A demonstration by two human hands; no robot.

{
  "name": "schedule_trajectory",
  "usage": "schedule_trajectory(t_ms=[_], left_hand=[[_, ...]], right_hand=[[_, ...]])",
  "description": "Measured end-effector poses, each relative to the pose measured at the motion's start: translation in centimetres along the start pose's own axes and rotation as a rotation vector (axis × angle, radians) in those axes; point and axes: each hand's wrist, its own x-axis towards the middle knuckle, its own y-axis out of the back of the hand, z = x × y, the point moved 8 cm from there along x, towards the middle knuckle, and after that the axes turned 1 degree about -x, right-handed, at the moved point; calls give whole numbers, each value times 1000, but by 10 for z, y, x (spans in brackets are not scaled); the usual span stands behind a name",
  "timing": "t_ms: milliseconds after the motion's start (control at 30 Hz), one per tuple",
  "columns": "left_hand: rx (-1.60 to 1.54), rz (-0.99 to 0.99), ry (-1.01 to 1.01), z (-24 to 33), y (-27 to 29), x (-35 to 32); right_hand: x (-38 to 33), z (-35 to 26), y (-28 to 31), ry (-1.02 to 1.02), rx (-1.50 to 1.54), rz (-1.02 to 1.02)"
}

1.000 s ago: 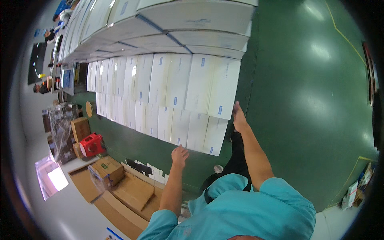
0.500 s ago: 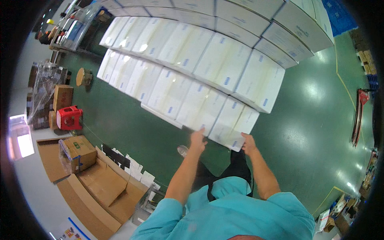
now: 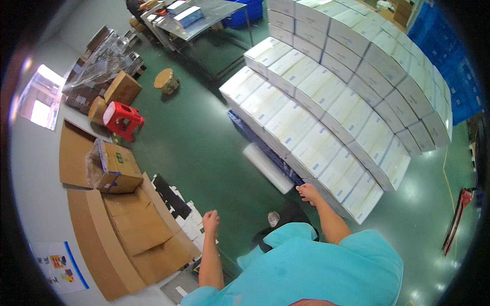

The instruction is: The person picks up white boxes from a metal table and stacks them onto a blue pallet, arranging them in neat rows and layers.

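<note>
White boxes (image 3: 306, 137) with pale tape seams stand in stepped rows on a blue pallet (image 3: 247, 130). My right hand (image 3: 308, 194) is beside the near lower row, its fingers curled in with nothing visible in them. Whether it touches the box side I cannot tell. My left hand (image 3: 210, 222) hangs in the air away from the stack, fingers curled and empty, above white scraps (image 3: 191, 224) on the floor. A white roll (image 3: 268, 168) lies along the pallet's side.
Flattened brown cardboard (image 3: 138, 224) and a carton (image 3: 120, 166) lie at the left wall. Farther back are a red stool (image 3: 123, 120), a wooden spool-like stump (image 3: 166, 81) and a metal table (image 3: 206, 18). A red pallet jack (image 3: 458, 217) stands far right.
Both hands have come off the end box of the lower row and moved apart, the left one leftward. My view has turned left, bringing the roll and pallet side into sight.
</note>
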Motion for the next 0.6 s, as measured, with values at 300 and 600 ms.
schedule_trajectory(t_ms=[300,600], left_hand=[[264,-128,568,-88,149,-11],[131,-144,533,83,168,77]], right_hand=[[145,-132,-115,213,-689,-260],[250,-343,-239,97,-405,-238]])
